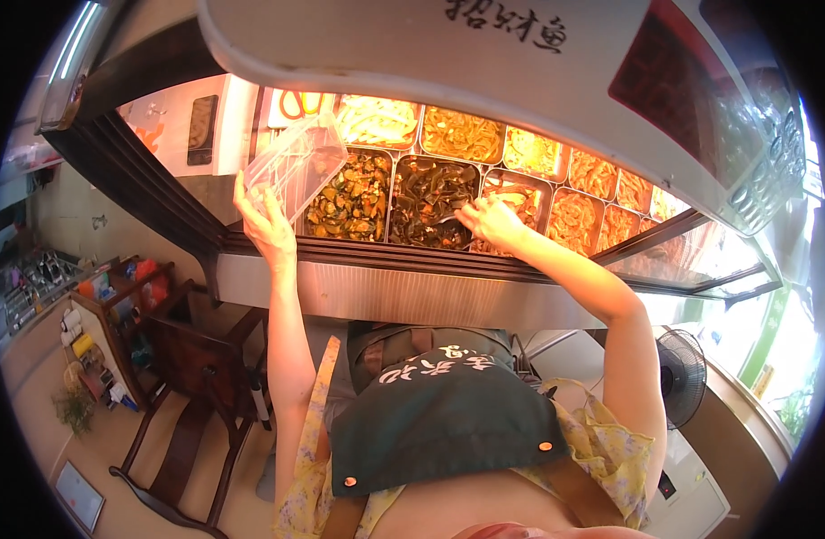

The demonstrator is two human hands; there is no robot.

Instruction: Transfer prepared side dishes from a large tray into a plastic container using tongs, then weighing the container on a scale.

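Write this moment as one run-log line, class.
left hand: holds clear container | right hand: spoon in dark greens tray

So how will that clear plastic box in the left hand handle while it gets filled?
The clear plastic box looks thin-walled and empty, so probably light and flexible. The left hand grips only its lower edge, tilted, so added food may tip it.
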